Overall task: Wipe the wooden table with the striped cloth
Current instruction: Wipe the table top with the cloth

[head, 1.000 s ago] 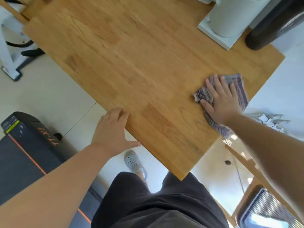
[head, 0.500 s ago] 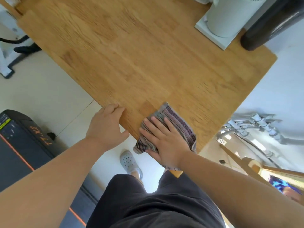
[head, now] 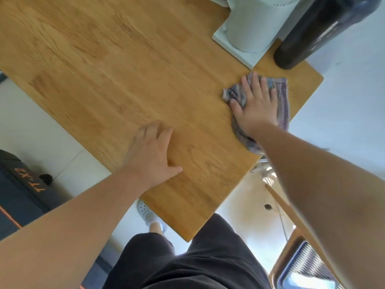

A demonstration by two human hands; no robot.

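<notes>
Pressing right hand point(head: 255, 110) flat, fingers spread, on striped cloth point(head: 281, 101); left hand point(head: 151, 153) open, bracing table point(head: 125, 69); keep even pressure, overlapping strokes.

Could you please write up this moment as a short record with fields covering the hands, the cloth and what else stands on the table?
surface: light brown wooden table
cloth: purple-grey striped cloth, flat on the table near its right edge
right hand: open, palm pressed on the cloth
left hand: open, flat on bare wood at the near edge
other items: white cylindrical appliance on a square base; dark cylindrical bottle, both at the far right corner
</notes>
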